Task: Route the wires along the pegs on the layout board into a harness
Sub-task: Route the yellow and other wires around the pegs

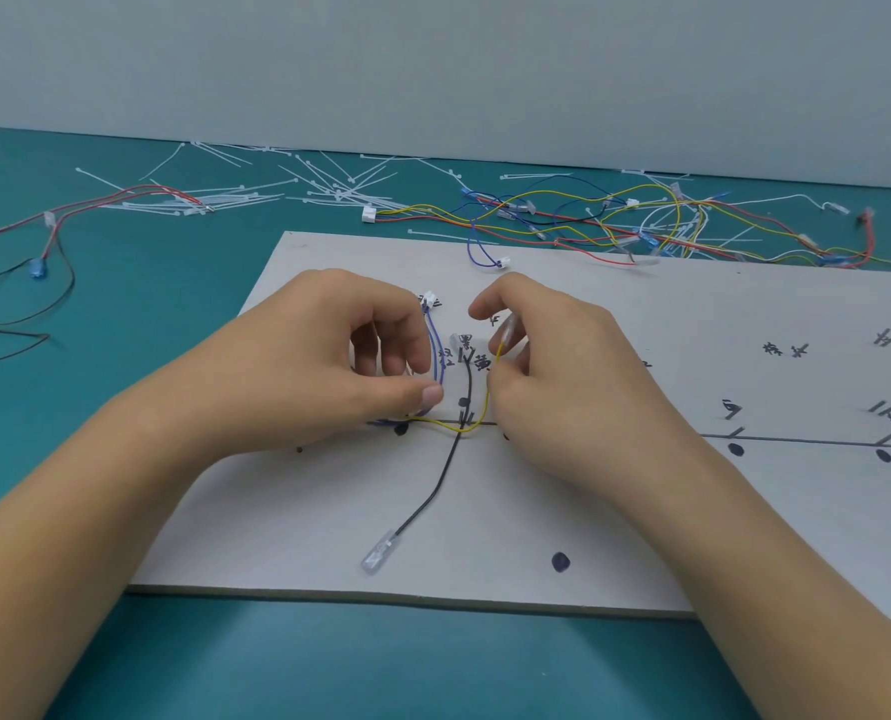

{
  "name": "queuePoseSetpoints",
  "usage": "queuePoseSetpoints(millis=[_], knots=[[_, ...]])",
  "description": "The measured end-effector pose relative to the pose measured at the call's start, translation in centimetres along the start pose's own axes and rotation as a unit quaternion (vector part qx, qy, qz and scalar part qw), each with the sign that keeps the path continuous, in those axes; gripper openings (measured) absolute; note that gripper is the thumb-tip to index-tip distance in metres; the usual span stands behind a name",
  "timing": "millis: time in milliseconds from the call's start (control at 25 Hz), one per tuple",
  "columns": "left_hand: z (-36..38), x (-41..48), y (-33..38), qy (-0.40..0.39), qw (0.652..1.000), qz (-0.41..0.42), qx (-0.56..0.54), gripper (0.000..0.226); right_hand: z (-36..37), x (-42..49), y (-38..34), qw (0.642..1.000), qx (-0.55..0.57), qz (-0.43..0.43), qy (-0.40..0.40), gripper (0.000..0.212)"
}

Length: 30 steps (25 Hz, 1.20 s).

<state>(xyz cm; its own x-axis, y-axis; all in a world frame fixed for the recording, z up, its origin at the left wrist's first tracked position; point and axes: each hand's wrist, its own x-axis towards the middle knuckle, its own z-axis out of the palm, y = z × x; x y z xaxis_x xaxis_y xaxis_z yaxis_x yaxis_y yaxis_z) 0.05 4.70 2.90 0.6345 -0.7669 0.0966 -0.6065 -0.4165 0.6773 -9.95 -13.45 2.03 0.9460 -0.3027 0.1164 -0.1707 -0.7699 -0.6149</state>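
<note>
A grey layout board (641, 537) lies on the teal table, marked with black lines, dots and handwritten labels. On it, a blue wire pair (437, 350) with a white connector curves down under my left hand (324, 366), whose thumb and fingers pinch the wires near the drawn line. A black wire (441, 480) runs from the labels down to a clear terminal (378, 556). A yellow wire (477, 420) loops across the line and rises to my right hand (563, 366), which pinches it below its clear terminal (508, 332).
A tangle of yellow, red, blue and white wires (615, 220) lies behind the board's far edge. White cable ties (329, 184) are scattered at the back. Red and black wires (43, 252) lie at far left. A grey wall stands behind.
</note>
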Motion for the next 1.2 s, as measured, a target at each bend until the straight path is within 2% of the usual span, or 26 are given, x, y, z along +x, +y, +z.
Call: queuePoseSetpoints(millis=[440,560,760,1080,1200], knots=[[0.3,-0.1,-0.2,-0.079,0.997,0.014,0.023,0.02,-0.3,0.7,0.5,1.0,0.011,0.005,0.017,0.029],[0.6,0.1,-0.2,-0.073,0.997,0.016,0.008,0.011,-0.7,0.7,0.5,1.0,0.022,0.018,-0.002,0.026],[1.0,0.2,0.1,-0.064,0.998,0.012,-0.01,0.012,-1.5,0.9,0.7,0.998,0.06,0.027,-0.007,0.014],[0.9,0.1,0.2,-0.054,0.998,0.004,0.022,0.013,-1.3,1.3,1.2,0.997,0.033,0.069,0.003,0.018],[-1.0,-0.3,-0.4,-0.035,0.998,-0.023,0.048,0.025,-1.0,1.5,1.3,0.996,0.019,0.081,0.011,0.02]])
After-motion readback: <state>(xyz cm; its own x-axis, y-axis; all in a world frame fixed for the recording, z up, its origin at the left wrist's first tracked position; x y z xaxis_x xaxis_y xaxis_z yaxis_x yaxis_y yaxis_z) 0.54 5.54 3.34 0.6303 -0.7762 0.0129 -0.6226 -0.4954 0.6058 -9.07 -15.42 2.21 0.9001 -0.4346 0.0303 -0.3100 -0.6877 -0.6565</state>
